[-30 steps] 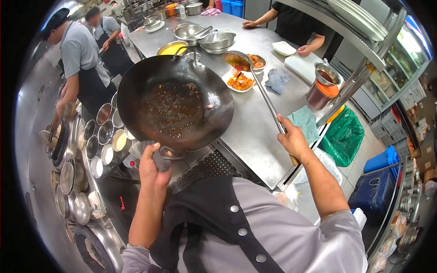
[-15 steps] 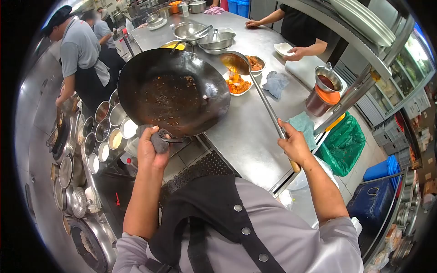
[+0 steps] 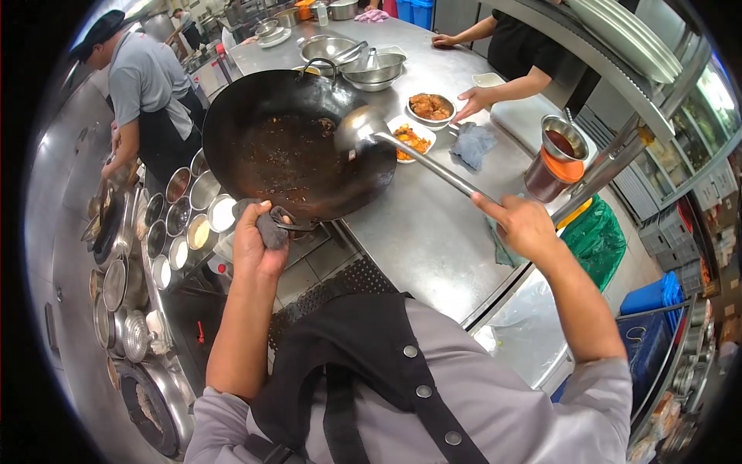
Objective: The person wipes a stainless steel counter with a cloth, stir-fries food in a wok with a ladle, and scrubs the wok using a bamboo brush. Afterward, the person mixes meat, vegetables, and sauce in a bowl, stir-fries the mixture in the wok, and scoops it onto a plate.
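Note:
My left hand [image 3: 260, 240] is closed round a dark grey cloth [image 3: 272, 229] at the near handle of a large black wok [image 3: 294, 166]. The wok is tilted toward me, with brown sauce and small food bits left inside. In my right hand [image 3: 525, 224] is the long handle of a metal ladle [image 3: 359, 127], its bowl over the wok's right side. Just right of the wok, a white bowl of saucy red-orange food [image 3: 412, 139] stands on the steel table. Behind it is a bowl of browned fried pieces [image 3: 431, 108].
Across the steel table [image 3: 417, 247], a co-worker's hand [image 3: 475, 102] reaches beside the fried-food bowl. A blue-grey cloth [image 3: 471, 145] and an orange-rimmed container [image 3: 553, 174] lie to the right. Several seasoning pots [image 3: 199, 232] line the left. Another co-worker [image 3: 147, 85] stands at the stove.
My ladle has moved left from the white bowl to over the wok, no longer pouring. My right hand has risen and shifted right. The co-worker's hand has let go of a small white dish.

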### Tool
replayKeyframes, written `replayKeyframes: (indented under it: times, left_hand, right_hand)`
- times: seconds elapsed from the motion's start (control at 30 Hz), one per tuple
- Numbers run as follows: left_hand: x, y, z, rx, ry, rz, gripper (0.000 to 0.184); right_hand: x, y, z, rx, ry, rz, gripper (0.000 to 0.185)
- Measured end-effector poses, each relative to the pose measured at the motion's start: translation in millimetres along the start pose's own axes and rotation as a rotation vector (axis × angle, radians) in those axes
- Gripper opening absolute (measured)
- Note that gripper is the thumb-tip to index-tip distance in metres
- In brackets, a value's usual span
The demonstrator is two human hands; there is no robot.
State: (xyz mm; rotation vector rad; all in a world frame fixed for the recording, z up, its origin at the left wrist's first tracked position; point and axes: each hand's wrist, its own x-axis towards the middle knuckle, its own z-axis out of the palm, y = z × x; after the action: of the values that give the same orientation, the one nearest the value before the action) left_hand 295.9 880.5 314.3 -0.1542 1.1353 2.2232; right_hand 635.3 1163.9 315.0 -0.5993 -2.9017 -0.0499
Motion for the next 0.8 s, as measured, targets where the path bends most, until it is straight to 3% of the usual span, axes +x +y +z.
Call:
replayKeyframes:
  times: [0.07, 0.2, 0.4, 0.53, 0.6, 0.67, 0.73, 0.8]
  left_hand:
    - [-6, 0, 8, 0.005, -0.001, -0.003, 0.018]
    - [-2, 6, 10, -0.026, 0.040, -0.016, 0.018]
    - [7, 7, -5, -0.019, 0.052, 0.037, 0.021]
    - [9, 11, -10, -0.015, 0.088, 0.056, 0.023]
    - [9, 14, -14, -0.011, 0.067, 0.052, 0.025]
    - [5, 18, -11, -0.074, 0.106, 0.053, 0.026]
    - [2, 19, -11, -0.065, 0.085, 0.046, 0.026]
    - [1, 20, -10, -0.062, 0.066, 0.040, 0.027]
  right_hand:
    - [18, 4, -11, -0.196, -0.094, -0.179, 0.068]
    - [30, 28, -32, -0.445, -0.079, -0.263, 0.062]
    - [-1, 75, -38, -0.417, -0.058, -0.098, 0.067]
    - [-20, 76, -10, -0.174, 0.028, 0.025, 0.072]
    - [-27, 68, 0, 0.114, 0.139, 0.041, 0.075]
    - [-37, 53, 2, 0.239, 0.111, 0.107, 0.076]
    - [-46, 28, 7, 0.731, 0.019, 0.436, 0.075]
    - [-47, 2, 12, 0.857, 0.039, 0.478, 0.072]
